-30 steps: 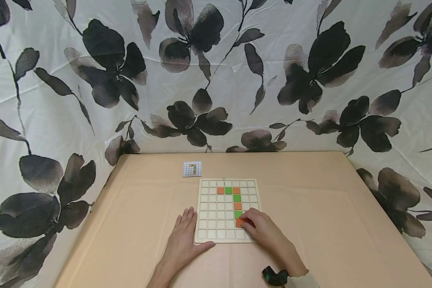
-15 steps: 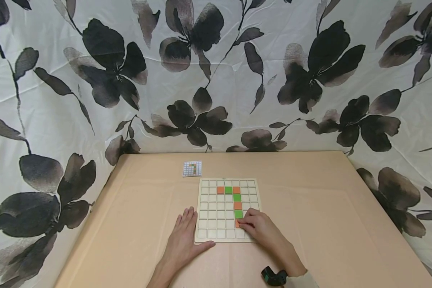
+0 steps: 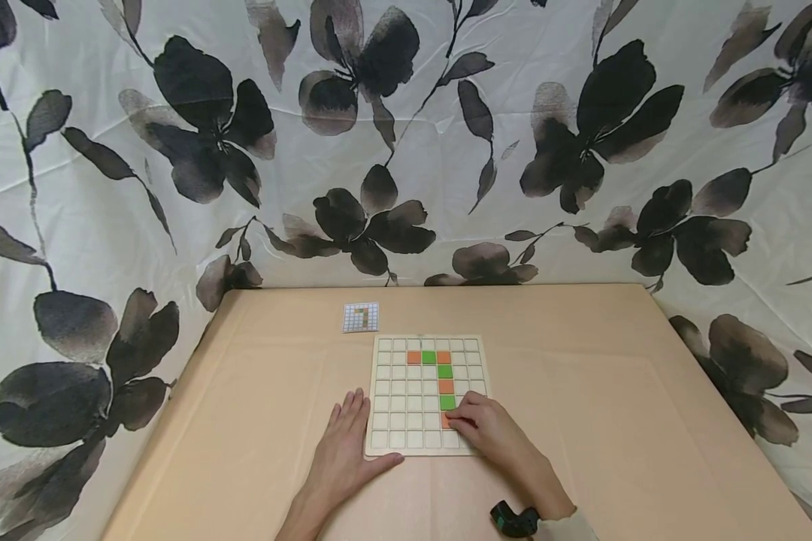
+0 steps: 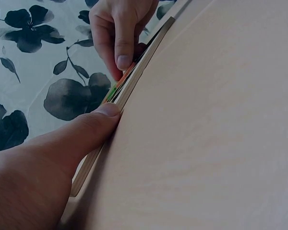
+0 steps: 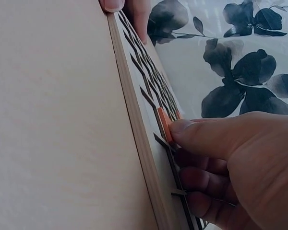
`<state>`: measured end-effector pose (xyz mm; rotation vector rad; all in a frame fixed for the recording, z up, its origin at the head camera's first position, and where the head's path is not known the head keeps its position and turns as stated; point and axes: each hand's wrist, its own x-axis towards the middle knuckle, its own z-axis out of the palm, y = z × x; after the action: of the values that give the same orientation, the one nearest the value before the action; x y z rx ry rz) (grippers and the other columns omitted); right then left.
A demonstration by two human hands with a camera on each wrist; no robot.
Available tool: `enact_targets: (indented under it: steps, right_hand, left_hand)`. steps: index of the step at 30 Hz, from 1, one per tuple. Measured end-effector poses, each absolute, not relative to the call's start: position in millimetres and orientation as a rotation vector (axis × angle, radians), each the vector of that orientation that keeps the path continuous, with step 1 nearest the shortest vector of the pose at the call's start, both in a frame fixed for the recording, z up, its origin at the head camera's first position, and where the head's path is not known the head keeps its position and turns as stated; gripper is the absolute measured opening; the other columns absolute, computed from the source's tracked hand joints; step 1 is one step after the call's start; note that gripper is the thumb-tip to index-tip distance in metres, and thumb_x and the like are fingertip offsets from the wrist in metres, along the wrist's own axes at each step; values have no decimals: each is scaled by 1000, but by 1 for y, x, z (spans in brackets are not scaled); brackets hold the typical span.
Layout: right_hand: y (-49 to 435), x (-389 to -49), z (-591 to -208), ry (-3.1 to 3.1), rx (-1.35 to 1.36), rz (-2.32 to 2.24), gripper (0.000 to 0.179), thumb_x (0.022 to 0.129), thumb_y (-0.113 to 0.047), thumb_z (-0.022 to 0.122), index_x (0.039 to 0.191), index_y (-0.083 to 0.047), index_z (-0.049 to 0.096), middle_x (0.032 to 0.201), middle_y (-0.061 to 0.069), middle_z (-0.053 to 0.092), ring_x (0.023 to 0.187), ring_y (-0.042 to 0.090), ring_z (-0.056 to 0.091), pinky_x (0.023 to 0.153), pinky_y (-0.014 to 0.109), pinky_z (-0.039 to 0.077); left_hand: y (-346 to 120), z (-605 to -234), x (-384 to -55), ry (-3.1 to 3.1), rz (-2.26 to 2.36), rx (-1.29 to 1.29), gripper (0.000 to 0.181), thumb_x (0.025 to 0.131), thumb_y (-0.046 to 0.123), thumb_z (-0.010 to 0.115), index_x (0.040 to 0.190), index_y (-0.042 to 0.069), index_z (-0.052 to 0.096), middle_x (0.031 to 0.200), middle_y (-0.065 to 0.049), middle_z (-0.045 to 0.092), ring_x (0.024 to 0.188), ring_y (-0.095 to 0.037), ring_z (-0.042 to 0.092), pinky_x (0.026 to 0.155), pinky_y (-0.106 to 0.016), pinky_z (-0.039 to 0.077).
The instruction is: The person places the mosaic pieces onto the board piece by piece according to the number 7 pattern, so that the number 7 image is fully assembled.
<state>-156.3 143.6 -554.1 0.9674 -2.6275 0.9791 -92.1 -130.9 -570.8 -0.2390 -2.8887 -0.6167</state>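
Observation:
A pale wooden grid board [image 3: 398,422] lies on the table. Square orange and green tiles run along an upper row, then down one column, among them an orange tile at the column's top [image 3: 443,357] and a green tile [image 3: 447,403]. My right hand [image 3: 497,430] pinches the lowest orange tile [image 5: 164,120] between thumb and forefinger at its cell; the fingers partly cover it. My left hand [image 3: 338,454] lies with straight fingers along the board's left side, and its thumb [image 4: 108,109] rests on the near edge.
A small card [image 3: 361,317] printed with a coloured grid pattern lies behind the board, to the left. The tan table [image 3: 616,391] ends at a white floral cloth [image 3: 487,150]. A black device [image 3: 516,518] sits at my right wrist.
My right hand has shifted slightly left, and its fingers now cover more of the lowest orange tile. The left hand stays where it was.

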Motion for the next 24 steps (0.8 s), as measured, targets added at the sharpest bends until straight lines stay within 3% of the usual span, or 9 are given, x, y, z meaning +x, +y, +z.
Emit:
enact_targets:
  steps: [10,19,24]
  right_hand:
    - [144,-157,-553,-2710,894,974,5,88,-11,75,93,-13,77,86,-9,65,73,-3,51,64,16,51]
    - [147,-159,-548,-2785,735,1001,5,92,-14,72,90,-17,75,86,-14,64,78,-2,57,70,20,56]
    - [149,-159,-543,-2801,666,1005,4,92,-13,72,92,-16,74,88,-13,66,80,0,59,71,21,56]
  left_hand:
    - [-131,-573,-96,-2899,-619,-234,112,73,76,69,146,-6,46,157,-23,41,149,-37,34,127,-50,27]
    - [-131,-571,-98,-2908,-656,-210,98,85,69,63,146,-6,45,157,-22,40,150,-37,34,127,-51,27]
    - [-133,-568,-99,-2910,-619,-217,94,87,67,62,143,-7,48,153,-24,46,146,-38,39,124,-52,33]
